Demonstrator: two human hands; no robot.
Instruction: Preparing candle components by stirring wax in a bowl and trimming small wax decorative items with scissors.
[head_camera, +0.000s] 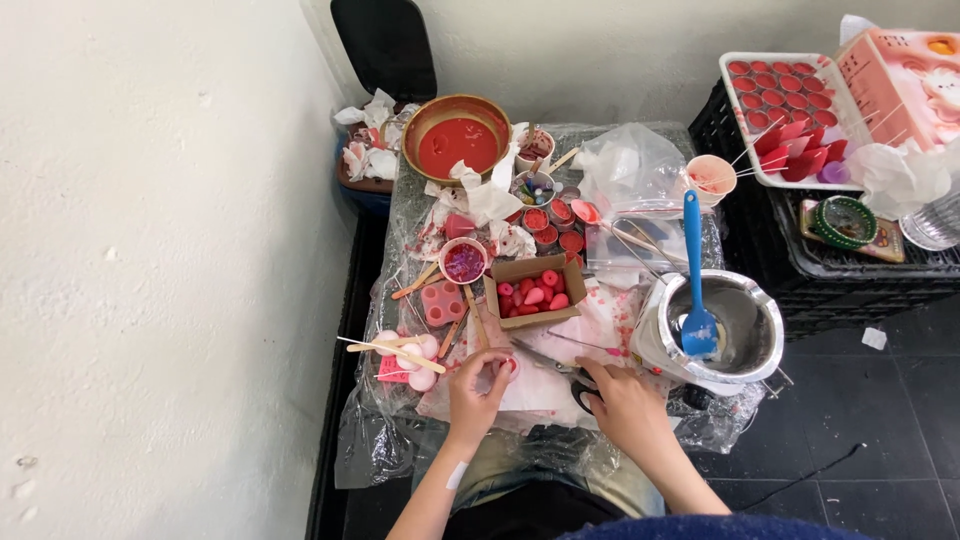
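My left hand (478, 388) holds a small pale pink wax piece (499, 367) between its fingertips, just in front of a small cardboard box (533, 290) filled with red and pink pieces. My right hand (620, 400) rests on the plastic-covered table (650, 180), closed over the black handles of scissors (581, 385) whose blades point left toward the left hand. Pink round pieces with wooden sticks (405, 352) lie to the left of my left hand.
A metal melting pot (720, 325) with a blue spatula (696, 290) stands at the right. A bowl of red wax (456, 140), small red-filled cups (555, 225), a glitter cup (463, 262) and a pink mould (443, 302) crowd the table. A white tray of red moulds (785, 110) sits on black crates.
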